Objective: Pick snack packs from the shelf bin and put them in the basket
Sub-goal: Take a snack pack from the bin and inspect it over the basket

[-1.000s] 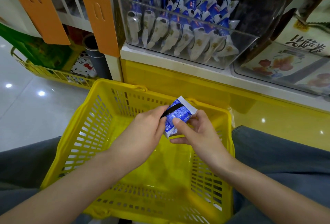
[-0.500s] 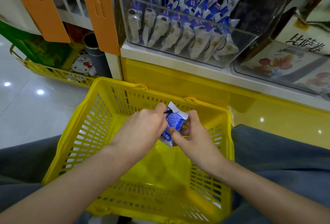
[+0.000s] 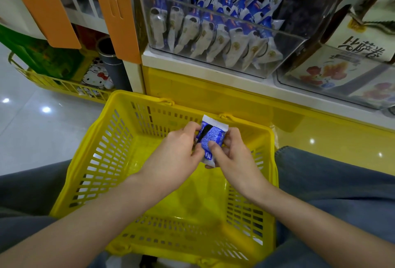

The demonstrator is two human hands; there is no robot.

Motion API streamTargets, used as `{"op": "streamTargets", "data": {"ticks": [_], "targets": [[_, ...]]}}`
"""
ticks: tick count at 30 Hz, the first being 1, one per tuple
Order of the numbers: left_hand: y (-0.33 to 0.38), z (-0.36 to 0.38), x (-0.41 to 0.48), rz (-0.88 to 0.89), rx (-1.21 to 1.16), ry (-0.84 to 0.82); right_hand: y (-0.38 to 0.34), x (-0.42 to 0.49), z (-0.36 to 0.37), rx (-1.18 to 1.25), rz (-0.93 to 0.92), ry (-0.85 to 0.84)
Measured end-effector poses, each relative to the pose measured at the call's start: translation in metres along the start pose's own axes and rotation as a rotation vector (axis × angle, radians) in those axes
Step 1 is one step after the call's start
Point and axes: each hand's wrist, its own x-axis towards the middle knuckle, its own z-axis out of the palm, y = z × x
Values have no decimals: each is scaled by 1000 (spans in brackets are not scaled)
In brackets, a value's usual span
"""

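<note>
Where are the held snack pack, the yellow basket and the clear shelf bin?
snack pack (image 3: pixel 213 137), head view, blue printed face.
yellow basket (image 3: pixel 198 199), head view, bare floor.
clear shelf bin (image 3: pixel 284 47), head view, front wall.

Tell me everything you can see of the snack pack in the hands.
The snack pack is a small pouch of glossy film, blue with fine white print, a black diagonal band and white crimped ends. It looks sealed and slightly crumpled. It stands roughly upright, tilted a little, above the inside of the yellow basket, near its far wall. The left hand pinches its left edge; the right hand holds its right side, thumb pressed on the front.
</note>
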Motion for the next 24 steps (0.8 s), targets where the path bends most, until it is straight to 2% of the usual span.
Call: {"op": "streamTargets", "data": {"ticks": [6, 10, 21, 24], "targets": [[-9, 17, -4, -136, -193, -60, 8, -5, 4, -128, 90, -73], [-18, 26, -7, -181, -196, -79, 13, -8, 7, -167, 165, -133], [-25, 45, -15, -282, -237, -216, 34, -18, 6, -305, 152, -171], [-27, 52, -17, -284, -232, -208, 44, -20, 5, -331, 160, -154]]}}
